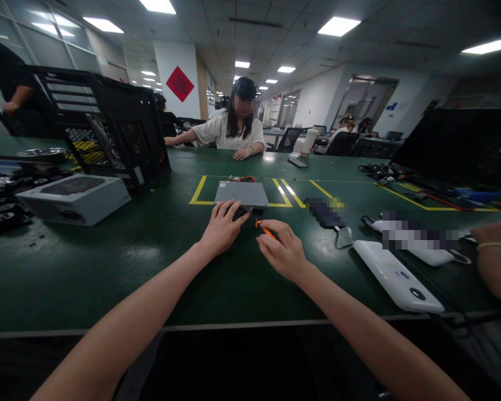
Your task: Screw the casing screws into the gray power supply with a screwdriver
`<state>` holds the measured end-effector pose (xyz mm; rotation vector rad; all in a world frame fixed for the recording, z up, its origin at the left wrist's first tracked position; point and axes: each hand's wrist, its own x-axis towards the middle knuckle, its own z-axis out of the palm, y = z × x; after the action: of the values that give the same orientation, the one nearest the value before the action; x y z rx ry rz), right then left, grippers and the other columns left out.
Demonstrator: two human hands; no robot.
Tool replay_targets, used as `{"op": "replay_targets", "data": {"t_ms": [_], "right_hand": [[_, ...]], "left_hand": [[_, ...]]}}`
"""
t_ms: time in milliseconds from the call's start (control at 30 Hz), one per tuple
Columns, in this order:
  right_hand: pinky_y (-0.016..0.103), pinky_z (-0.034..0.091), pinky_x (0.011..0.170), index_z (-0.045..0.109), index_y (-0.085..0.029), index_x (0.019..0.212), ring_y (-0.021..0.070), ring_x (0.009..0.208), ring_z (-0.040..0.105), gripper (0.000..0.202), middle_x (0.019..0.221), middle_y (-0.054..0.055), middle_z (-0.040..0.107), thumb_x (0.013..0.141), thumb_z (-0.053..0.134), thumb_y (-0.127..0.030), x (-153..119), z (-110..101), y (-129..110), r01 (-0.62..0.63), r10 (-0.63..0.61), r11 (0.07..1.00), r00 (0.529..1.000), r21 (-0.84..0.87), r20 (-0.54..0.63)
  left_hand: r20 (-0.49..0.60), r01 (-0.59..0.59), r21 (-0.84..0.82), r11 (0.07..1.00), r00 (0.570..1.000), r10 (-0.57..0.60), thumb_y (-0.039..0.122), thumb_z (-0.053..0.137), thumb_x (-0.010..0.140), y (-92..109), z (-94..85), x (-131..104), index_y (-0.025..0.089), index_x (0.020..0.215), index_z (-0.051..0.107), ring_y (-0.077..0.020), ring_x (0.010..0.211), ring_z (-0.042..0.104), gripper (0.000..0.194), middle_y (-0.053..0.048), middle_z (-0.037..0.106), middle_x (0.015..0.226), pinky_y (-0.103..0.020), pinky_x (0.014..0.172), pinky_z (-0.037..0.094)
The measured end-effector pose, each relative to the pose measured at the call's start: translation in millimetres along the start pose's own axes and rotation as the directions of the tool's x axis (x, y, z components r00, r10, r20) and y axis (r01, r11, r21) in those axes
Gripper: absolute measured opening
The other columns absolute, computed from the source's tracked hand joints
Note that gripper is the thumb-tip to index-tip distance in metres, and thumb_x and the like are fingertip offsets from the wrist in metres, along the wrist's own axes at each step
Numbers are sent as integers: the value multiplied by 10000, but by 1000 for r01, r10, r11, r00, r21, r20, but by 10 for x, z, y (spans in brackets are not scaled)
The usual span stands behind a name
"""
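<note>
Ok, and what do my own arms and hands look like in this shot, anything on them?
Your left hand and right hand are both ungloved, with no rings, watch or bracelet visible. Your left forearm and right forearm are bare, with no sleeves, cables or markings in view.

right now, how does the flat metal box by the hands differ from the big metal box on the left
The flat metal box is low and thin; the big metal box is clearly taller.
The big metal box has a dark grille on top, while the flat metal box's top looks mostly plain.
The left hand rests at the flat metal box's near edge; no hand touches the big metal box.
Both are grey and sit on the green table.
</note>
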<state>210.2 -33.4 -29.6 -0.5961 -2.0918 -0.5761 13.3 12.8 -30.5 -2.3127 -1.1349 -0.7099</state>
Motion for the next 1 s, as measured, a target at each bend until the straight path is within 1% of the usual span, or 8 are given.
{"op": "replay_targets", "data": {"t_ms": [167,300,500,633,700,767,867,1000], "right_hand": [[348,529,806,424,-240,1121,200,1113,493,370,1185,105,465,802,472,-61,-13,7,8,-8,8,999,1000,31,-14],[370,523,805,459,-258,1070,203,1063,506,332,1096,81,498,796,510,-79,-6,-4,4,6,-7,1000,1000,-23,-6],[367,523,830,422,-222,1098,204,1093,492,352,1143,112,477,794,494,-60,7,0,3,-4,4,1000,1000,9,-9],[368,519,844,426,-221,1085,201,1095,498,335,1132,106,490,801,481,-52,15,3,-4,57,-57,998,998,21,33],[361,523,836,409,-210,1109,203,1107,493,355,1160,123,474,798,470,-50,12,-1,-11,22,-22,999,1000,30,14],[368,525,821,423,-223,1095,209,1096,496,339,1161,117,467,797,492,-77,4,-9,-16,-9,9,1000,1000,-5,-4],[344,532,778,468,-238,1042,207,1050,508,288,1122,95,467,793,531,-107,-5,-20,-19,27,-26,996,1000,-85,9],[321,532,776,451,-205,1067,207,1071,496,328,1153,120,453,776,508,-66,3,-21,-19,30,-31,998,999,-61,-15]], "left_hand": [[2,0,10,1000,1000,0,146,488,816,4,-4,4,255,1240,527,-292,1253,323,440,-125,417,1323,-479,1032,273],[-3,-3,-3,1000,1000,3,144,480,819,0,-8,1,252,1239,531,-293,1252,324,437,-130,420,1323,-482,1031,273],[-3,2,6,1000,1000,-2,148,486,814,-2,2,-6,260,1239,530,-293,1250,327,442,-123,418,1324,-485,1032,272],[-10,3,-3,1000,1000,-3,146,485,813,-1,6,-6,265,1235,533,-289,1253,326,441,-119,421,1323,-483,1033,274],[-11,3,-2,1000,1000,-3,145,478,817,-1,4,-5,265,1235,532,-285,1252,328,438,-119,423,1322,-483,1032,276],[-9,3,6,1000,1000,-3,147,476,819,-2,1,-5,264,1233,533,-286,1250,330,434,-121,420,1324,-483,1029,280],[-2,-5,9,1000,1000,5,146,486,814,-1,-4,-4,257,1236,531,-293,1254,324,439,-126,414,1327,-481,1030,278],[-3,-5,-4,1000,1000,5,143,485,816,0,-7,-2,255,1239,528,-292,1254,326,440,-129,418,1326,-485,1034,270]]}}
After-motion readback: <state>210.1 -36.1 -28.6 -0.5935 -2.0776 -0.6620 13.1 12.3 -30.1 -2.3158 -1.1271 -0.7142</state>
